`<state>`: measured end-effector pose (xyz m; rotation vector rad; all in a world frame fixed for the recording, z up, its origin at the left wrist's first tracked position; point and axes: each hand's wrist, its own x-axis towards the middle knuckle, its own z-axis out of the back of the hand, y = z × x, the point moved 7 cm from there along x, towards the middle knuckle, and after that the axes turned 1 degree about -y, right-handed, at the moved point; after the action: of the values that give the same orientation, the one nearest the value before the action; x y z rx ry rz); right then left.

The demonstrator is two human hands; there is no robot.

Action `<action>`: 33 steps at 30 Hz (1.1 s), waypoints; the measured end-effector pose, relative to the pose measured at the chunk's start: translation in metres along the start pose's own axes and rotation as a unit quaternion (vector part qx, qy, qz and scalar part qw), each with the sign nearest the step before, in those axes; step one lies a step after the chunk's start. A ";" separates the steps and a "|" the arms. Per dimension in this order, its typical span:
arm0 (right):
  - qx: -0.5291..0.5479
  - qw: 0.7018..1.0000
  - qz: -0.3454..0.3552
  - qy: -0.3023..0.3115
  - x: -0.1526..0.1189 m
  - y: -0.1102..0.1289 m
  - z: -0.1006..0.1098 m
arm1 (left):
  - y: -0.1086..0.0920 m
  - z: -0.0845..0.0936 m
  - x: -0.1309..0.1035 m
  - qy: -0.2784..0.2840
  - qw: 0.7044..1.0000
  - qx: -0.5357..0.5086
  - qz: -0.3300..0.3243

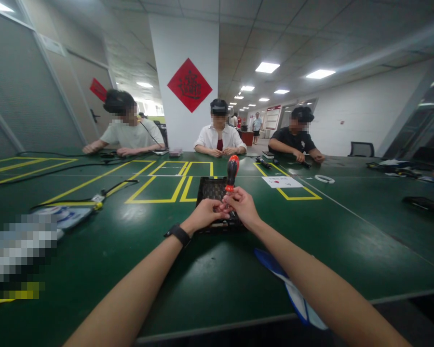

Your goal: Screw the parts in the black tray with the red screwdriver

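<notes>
R hand [245,207] grip closed on red/blk screwdriver [233,171], L hand [205,215] beside, grip unclear, blk tray [210,185] under

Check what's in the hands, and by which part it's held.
Red-and-black screwdriver: the right hand holds it at the handle's lower end. The left hand has its fingertips by the shaft; whether they grip it can't be told.

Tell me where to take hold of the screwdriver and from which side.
Best gripped, I'd judge, by the thick red-and-black handle of the screwdriver, from above: it stands nearly upright, handle up, its rounded end uncovered. The right hand and left hand crowd its lower part over the black tray, so avoid coming in low.
</notes>
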<state>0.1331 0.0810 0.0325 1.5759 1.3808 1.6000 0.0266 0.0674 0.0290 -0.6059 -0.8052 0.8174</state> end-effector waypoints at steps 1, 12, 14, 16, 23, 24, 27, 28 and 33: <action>-0.003 1.000 0.001 0.004 0.000 0.000 -0.001 | 0.000 0.000 0.000 0.005 1.000 0.004 -0.004; -0.009 1.000 -0.001 0.010 0.001 -0.002 0.001 | -0.003 -0.002 0.000 0.038 0.999 -0.032 -0.004; -0.017 1.000 0.001 -0.003 0.001 -0.002 0.003 | -0.003 0.000 0.001 0.013 1.000 -0.024 0.002; -0.025 1.000 0.003 -0.011 0.001 -0.002 0.003 | -0.002 0.001 0.000 -0.002 1.000 -0.014 0.008; -0.020 1.000 0.003 -0.014 0.000 -0.003 0.001 | 0.000 -0.002 -0.001 0.008 1.000 0.010 0.006; -0.015 1.000 0.000 -0.007 0.000 -0.003 0.001 | -0.001 -0.002 -0.001 0.012 1.000 0.014 -0.002; -0.004 1.000 -0.012 0.017 0.000 -0.003 -0.002 | -0.004 0.000 -0.001 0.020 0.999 0.026 -0.024; -0.001 1.000 -0.016 0.024 0.000 -0.003 -0.003 | -0.004 0.001 -0.001 0.023 0.999 0.026 -0.028; 0.010 0.999 -0.027 0.023 0.001 -0.004 -0.001 | -0.004 -0.001 0.000 0.043 0.998 -0.004 -0.037</action>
<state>0.1311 0.0826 0.0298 1.5082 1.4550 1.6049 0.0290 0.0656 0.0312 -0.6116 -0.7495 0.7165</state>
